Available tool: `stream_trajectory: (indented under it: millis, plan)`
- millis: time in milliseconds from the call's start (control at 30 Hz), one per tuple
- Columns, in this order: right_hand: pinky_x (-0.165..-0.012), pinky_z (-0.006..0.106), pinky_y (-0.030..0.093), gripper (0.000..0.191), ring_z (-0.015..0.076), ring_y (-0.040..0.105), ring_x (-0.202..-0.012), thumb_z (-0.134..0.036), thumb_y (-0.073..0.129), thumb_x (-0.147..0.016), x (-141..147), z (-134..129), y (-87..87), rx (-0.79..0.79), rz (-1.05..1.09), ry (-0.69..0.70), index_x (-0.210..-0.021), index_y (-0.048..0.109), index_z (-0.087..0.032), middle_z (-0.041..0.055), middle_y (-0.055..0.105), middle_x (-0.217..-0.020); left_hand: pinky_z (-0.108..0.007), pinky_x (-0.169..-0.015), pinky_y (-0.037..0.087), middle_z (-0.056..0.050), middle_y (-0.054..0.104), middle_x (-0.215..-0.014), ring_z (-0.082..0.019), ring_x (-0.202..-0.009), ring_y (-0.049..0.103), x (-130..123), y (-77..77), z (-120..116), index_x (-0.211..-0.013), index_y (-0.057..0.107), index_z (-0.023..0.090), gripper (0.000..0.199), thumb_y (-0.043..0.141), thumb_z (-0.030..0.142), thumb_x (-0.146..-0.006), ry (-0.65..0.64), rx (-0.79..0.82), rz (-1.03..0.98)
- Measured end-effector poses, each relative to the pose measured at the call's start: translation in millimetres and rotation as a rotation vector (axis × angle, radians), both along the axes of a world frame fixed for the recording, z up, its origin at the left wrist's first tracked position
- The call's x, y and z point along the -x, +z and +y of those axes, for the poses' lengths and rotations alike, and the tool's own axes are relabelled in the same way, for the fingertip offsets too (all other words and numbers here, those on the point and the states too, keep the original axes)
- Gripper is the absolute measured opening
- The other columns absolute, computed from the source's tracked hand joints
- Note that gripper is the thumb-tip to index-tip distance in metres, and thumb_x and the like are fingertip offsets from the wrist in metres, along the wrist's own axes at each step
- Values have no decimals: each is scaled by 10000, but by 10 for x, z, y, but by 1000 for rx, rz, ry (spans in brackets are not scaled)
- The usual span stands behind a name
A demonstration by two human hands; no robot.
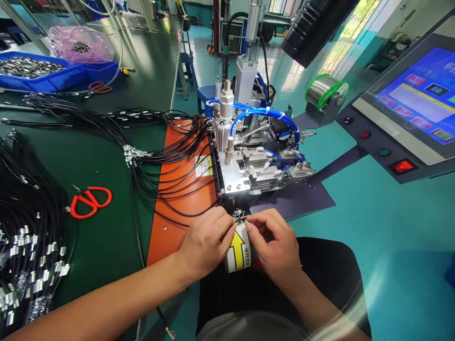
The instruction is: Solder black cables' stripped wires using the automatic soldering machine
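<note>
My left hand (213,239) is closed at the front of the metal machine (249,161), its thumb and index finger pinched on the end of a black cable (174,220). Beside it, my right hand (275,241) is also closed, finger and thumb pressed together around something too small to make out, close to thin wire ends. Between the hands sits a white label with a yellow arrow (238,248). Several black cables run over the orange plate (170,237) toward the machine.
Red-handled scissors (88,201) and cable bundles (31,255) lie on the green table (103,251). Blue trays (71,78) stand behind. A solder spool (327,92) and control screen (419,104) are at right; a black cylinder (313,28) hangs above.
</note>
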State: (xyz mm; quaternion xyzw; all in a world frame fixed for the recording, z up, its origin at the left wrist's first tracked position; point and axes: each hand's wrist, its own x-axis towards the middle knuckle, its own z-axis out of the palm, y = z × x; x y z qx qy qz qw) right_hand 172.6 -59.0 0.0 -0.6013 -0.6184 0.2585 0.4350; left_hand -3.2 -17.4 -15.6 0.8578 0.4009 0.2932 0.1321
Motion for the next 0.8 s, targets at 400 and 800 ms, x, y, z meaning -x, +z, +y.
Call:
stream_trajectory:
  millis: [400, 800]
  plan:
    - [-626, 264, 485, 93, 138, 583, -690, -163, 595, -888, 144, -24, -114, -151, -17, -50, -891, 685, -188, 26, 604, -788, -284, -628, 379, -8, 476, -699, -146, -669, 461, 4, 0, -7, -747, 551, 183, 200, 506, 228, -936, 19, -3, -26]
    - [-562, 245, 438, 189, 124, 527, -637, -364, 661, -860, 8, 11, -9, 259, 359, -42, -929, 688, -190, 16, 605, -797, -292, -626, 368, -14, 458, -711, -150, -676, 439, 13, 28, -14, -775, 564, 175, 168, 510, 195, -932, -6, -42, -1]
